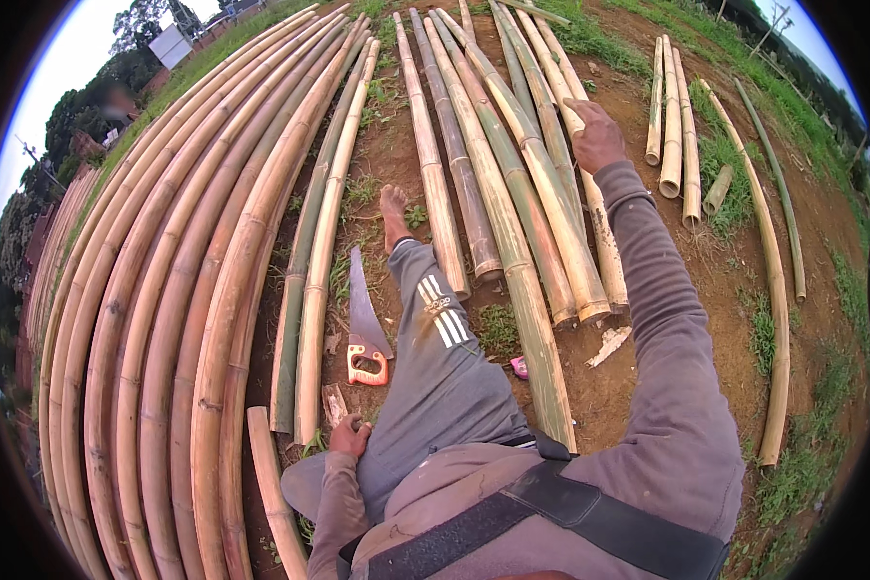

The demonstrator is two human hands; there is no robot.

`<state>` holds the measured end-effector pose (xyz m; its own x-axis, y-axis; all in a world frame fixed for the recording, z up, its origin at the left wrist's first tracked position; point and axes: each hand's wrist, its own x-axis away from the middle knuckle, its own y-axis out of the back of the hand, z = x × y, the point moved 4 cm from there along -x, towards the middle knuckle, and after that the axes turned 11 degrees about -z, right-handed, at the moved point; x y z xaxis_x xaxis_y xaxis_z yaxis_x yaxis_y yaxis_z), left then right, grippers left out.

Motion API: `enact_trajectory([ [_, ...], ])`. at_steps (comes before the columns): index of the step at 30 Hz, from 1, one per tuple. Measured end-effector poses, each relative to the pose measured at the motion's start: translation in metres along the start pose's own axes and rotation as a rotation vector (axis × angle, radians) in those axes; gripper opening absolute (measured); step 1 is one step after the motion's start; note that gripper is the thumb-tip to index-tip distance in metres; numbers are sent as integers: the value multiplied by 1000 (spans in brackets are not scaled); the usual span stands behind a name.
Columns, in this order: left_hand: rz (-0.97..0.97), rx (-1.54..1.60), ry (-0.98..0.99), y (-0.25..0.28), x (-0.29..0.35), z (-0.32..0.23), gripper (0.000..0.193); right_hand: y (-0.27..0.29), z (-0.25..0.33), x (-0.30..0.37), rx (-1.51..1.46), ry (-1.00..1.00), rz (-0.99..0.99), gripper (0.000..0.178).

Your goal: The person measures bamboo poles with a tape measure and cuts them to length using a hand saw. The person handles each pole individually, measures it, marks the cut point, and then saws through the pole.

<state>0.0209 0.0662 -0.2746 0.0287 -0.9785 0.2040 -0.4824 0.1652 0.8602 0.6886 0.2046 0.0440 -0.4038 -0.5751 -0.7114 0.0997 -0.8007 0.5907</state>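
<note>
My right hand (597, 137) reaches far forward, its fingers closed over a pale bamboo pole (606, 232) in the middle-right group. Beside my bent leg, my left hand (350, 435) is low with its fingers curled in; nothing shows in it. A short bamboo scrap (334, 404) lies just beyond that hand. The handsaw (365, 319), with an orange handle, rests on the soil between my leg and the left poles. Right of my leg, a greenish bamboo pole (517, 290) runs back toward my body. A small pink object (520, 367) lies beside it, too small to name.
Many long bamboo poles (164, 290) lie side by side at left. Short bamboo lengths (671, 135) and a thin curved pole (775, 319) lie at right. My bare foot (394, 215) is on the dirt between poles. A pale splinter (609, 345) lies near the pole ends.
</note>
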Motion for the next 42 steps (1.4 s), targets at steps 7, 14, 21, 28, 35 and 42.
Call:
enact_trajectory([
  [7, 18, 15, 24, 3, 1, -10, 51, -9, 0, -9, 30, 45, 33, 62],
  [14, 26, 31, 12, -2, -3, 0, 51, -10, -1, -7, 67, 50, 36, 61],
  [21, 26, 37, 0, -5, -4, 1, 52, -3, -22, 11, 47, -111, 2, 51],
  [28, 31, 51, -9, -1, 0, -10, 53, -25, -160, 171, 252, -739, 269, 55],
  [35, 41, 22, -36, -9, -7, 8, 52, -10, -188, 296, 379, -1038, 426, 53],
  [42, 16, -44, -64, -3, -7, 0, 52, -15, -156, 201, 172, -572, -9, 59],
])
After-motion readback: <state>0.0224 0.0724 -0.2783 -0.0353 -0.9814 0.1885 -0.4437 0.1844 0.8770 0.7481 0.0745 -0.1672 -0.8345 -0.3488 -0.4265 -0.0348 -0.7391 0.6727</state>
